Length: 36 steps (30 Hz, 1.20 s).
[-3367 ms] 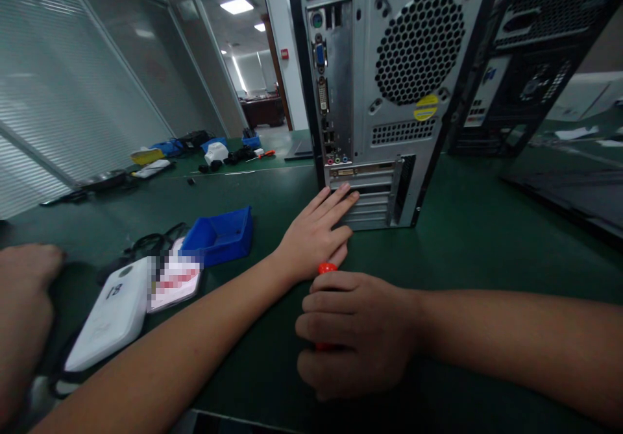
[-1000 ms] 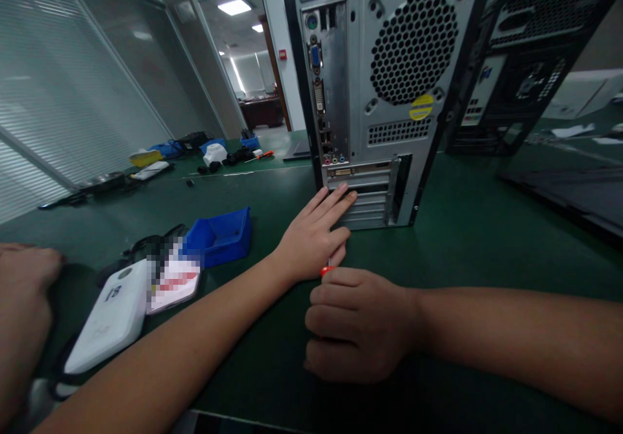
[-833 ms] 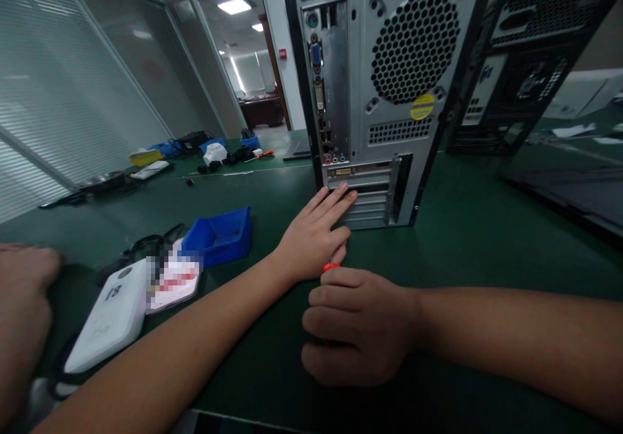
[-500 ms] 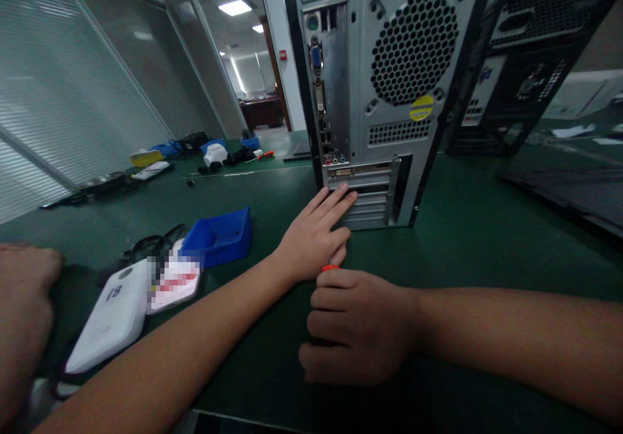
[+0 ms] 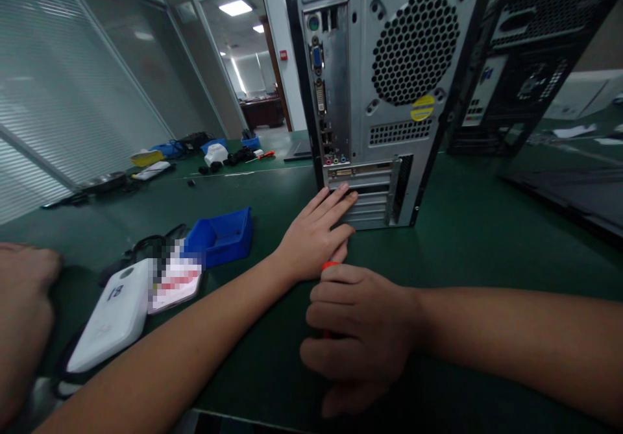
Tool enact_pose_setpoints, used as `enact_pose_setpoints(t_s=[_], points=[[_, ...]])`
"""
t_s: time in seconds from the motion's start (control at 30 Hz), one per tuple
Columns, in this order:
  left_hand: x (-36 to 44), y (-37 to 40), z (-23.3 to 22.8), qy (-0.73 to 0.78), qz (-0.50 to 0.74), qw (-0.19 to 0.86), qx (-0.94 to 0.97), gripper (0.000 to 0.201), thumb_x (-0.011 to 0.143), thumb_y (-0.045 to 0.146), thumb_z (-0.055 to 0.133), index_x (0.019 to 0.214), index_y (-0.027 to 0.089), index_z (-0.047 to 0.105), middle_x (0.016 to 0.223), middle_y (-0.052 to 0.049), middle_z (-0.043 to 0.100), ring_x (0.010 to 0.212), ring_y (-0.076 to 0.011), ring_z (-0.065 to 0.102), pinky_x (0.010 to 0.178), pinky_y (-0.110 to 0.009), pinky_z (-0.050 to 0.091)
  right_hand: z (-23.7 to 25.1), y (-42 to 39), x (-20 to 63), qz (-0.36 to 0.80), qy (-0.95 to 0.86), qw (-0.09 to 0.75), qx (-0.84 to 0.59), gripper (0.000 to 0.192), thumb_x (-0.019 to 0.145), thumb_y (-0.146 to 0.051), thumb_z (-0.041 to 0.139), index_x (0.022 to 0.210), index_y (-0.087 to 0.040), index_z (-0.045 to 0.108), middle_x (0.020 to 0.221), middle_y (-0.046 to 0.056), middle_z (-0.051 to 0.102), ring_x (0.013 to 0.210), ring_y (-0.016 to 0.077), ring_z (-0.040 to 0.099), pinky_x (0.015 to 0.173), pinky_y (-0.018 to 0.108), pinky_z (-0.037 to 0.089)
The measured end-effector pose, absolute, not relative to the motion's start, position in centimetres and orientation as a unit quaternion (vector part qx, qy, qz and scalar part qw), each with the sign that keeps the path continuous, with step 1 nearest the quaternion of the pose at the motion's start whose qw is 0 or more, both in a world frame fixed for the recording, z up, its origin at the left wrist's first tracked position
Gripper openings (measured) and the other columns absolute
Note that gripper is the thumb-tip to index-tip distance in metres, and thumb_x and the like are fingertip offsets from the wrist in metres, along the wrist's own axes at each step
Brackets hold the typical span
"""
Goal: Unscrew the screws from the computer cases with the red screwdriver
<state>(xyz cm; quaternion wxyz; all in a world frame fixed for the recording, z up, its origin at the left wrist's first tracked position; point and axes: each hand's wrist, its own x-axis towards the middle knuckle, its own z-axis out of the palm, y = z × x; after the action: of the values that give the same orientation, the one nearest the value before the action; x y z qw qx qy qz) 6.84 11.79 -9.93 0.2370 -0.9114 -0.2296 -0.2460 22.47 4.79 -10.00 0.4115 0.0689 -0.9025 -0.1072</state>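
Two hands | right hand fisted round red screwdriver | left hand spread against computer case | blue bin nearby

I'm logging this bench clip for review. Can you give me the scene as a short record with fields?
Setting: green work mat
Left hand: fingers flat against the lower rear slots of the upright grey metal computer tower
Right hand: closed round a red-handled tool, mostly hidden
Nearby: blue plastic parts bin, white flat plastic device
Other person: a hand at the left edge
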Motion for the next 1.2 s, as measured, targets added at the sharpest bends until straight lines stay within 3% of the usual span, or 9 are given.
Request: enact_pose_setpoints(t_s=[0.17, 0.37, 0.47, 0.57, 0.67, 0.8, 0.93, 1.03, 1.2], points=[[6.5, 12.1, -9.9, -0.217, -0.269, 0.228, -0.910, 0.032, 0.088, 0.018, 0.056, 0.118, 0.019, 0.066, 0.154, -0.009, 0.051, 0.154, -0.0272, 0.035, 0.129, -0.054, 0.035, -10.0, 4.9, 22.9, -0.082, -0.907, 0.407, 0.074, 0.039, 0.097, -0.047, 0.033, 0.108, -0.017, 0.055, 0.083, 0.003, 0.057, 0.074, 0.0189, 0.050, 0.070, 0.037, 0.031], [5.6, 12.3, -9.1, -0.166, -0.266, 0.203, -0.928, 0.046, 0.092, 0.045, 0.054, 0.128, 0.017, 0.061, 0.151, -0.010, 0.054, 0.152, -0.0282, 0.040, 0.129, -0.054, 0.033, -9.9, 4.8, 23.1, -0.099, -0.902, 0.413, 0.072, 0.030, 0.099, -0.040, 0.041, 0.110, -0.017, 0.056, 0.091, 0.005, 0.062, 0.081, 0.0212, 0.056, 0.075, 0.039, 0.037], [5.1, 12.5, -8.8, -0.124, -0.257, 0.206, -0.936, 0.046, 0.096, 0.042, 0.044, 0.131, 0.017, 0.060, 0.147, -0.009, 0.059, 0.150, -0.0272, 0.043, 0.128, -0.053, 0.034, -9.7, 4.8, 23.2, -0.094, -0.897, 0.427, 0.066, 0.028, 0.100, -0.042, 0.047, 0.108, -0.019, 0.058, 0.094, 0.005, 0.063, 0.085, 0.0208, 0.058, 0.079, 0.038, 0.038], [4.9, 12.7, -8.7, -0.109, -0.262, 0.201, -0.938, 0.045, 0.097, 0.043, 0.040, 0.125, 0.017, 0.064, 0.141, -0.010, 0.063, 0.148, -0.0272, 0.045, 0.128, -0.053, 0.034, -9.5, 4.8, 23.6, -0.084, -0.893, 0.438, 0.064, 0.026, 0.098, -0.044, 0.056, 0.106, -0.019, 0.062, 0.097, 0.004, 0.064, 0.091, 0.0194, 0.060, 0.083, 0.037, 0.039], [4.9, 12.6, -8.7, -0.112, -0.270, 0.188, -0.938, 0.041, 0.095, 0.046, 0.042, 0.106, 0.017, 0.069, 0.138, -0.011, 0.065, 0.147, -0.0288, 0.047, 0.128, -0.056, 0.034, -9.4, 4.7, 23.8, -0.080, -0.891, 0.443, 0.065, 0.028, 0.095, -0.044, 0.064, 0.106, -0.018, 0.065, 0.100, 0.004, 0.067, 0.096, 0.0190, 0.063, 0.086, 0.037, 0.040], [5.1, 12.2, -8.8, -0.104, -0.294, 0.178, -0.933, 0.031, 0.095, 0.037, 0.043, 0.085, 0.017, 0.065, 0.133, -0.008, 0.068, 0.145, -0.0275, 0.050, 0.128, -0.055, 0.035, -9.4, 4.7, 23.8, -0.074, -0.873, 0.478, 0.068, 0.030, 0.092, -0.041, 0.069, 0.107, -0.016, 0.065, 0.099, 0.004, 0.070, 0.096, 0.0188, 0.065, 0.084, 0.036, 0.043], [5.0, 12.0, -9.0, -0.081, -0.341, 0.161, -0.922, 0.026, 0.093, 0.036, 0.048, 0.083, 0.016, 0.062, 0.119, -0.010, 0.074, 0.133, -0.0287, 0.060, 0.122, -0.057, 0.042, -9.4, 4.8, 23.7, -0.068, -0.840, 0.534, 0.073, 0.029, 0.084, -0.035, 0.079, 0.093, -0.017, 0.057, 0.088, 0.001, 0.067, 0.088, 0.0166, 0.064, 0.081, 0.034, 0.046], [5.0, 11.7, -9.0, -0.061, -0.346, 0.166, -0.921, 0.028, 0.094, 0.036, 0.045, 0.086, 0.016, 0.062, 0.111, -0.010, 0.076, 0.126, -0.0282, 0.065, 0.119, -0.058, 0.045, -9.5, 4.8, 23.6, -0.072, -0.848, 0.523, 0.052, 0.028, 0.085, -0.033, 0.078, 0.087, -0.019, 0.053, 0.082, -0.002, 0.061, 0.082, 0.0151, 0.062, 0.077, 0.034, 0.045], [5.6, 11.1, -8.9, -0.042, -0.334, 0.178, -0.925, 0.023, 0.097, 0.027, 0.043, 0.088, 0.017, 0.062, 0.112, -0.007, 0.076, 0.131, -0.0252, 0.062, 0.122, -0.055, 0.043, -9.8, 4.8, 23.6, -0.066, -0.851, 0.518, 0.059, 0.023, 0.085, -0.027, 0.074, 0.096, -0.019, 0.056, 0.085, -0.001, 0.060, 0.085, 0.0164, 0.061, 0.079, 0.034, 0.045]])
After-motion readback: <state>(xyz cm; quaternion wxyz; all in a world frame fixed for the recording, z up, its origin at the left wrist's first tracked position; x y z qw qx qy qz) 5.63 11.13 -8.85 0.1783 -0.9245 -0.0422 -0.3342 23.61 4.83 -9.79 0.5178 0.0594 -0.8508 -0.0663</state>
